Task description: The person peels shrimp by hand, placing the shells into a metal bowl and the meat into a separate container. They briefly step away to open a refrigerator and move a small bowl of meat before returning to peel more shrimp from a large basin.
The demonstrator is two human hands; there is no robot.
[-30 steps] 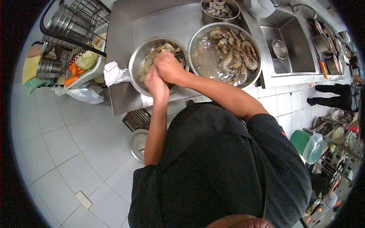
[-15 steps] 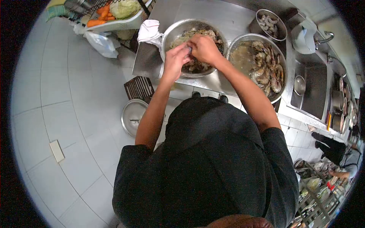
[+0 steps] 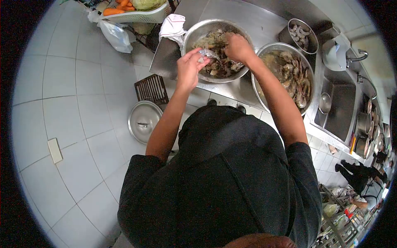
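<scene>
My left hand [image 3: 189, 70] is over the near left rim of a steel bowl [image 3: 194, 29], its fingers closed on a pale, translucent shrimp [image 3: 202, 59]. Inside the bowl lie brownish shrimp shells and heads [image 3: 221, 68]. At the bowl's right side my right hand [image 3: 240, 48] reaches down with curled fingers; its fingertips, and anything they hold, are hidden. A second large bowl [image 3: 257, 84], to the right, has whole shrimp [image 3: 298, 78] in cloudy water. Behind it, a steel pot [image 3: 313, 46] contains several peeled shrimp [image 3: 298, 35].
A white cloth [image 3: 172, 28] lies at the counter's left end. The sink [image 3: 341, 101] and faucet [image 3: 359, 56] are on the right. A lid [image 3: 144, 120] and brown crate [image 3: 151, 90] are on the floor. Another person [image 3: 368, 184] is at the far right.
My hands, together over the bowl before, have moved apart: the right hand went right, the left hand stayed near the left rim. The whole view has shifted slightly.
</scene>
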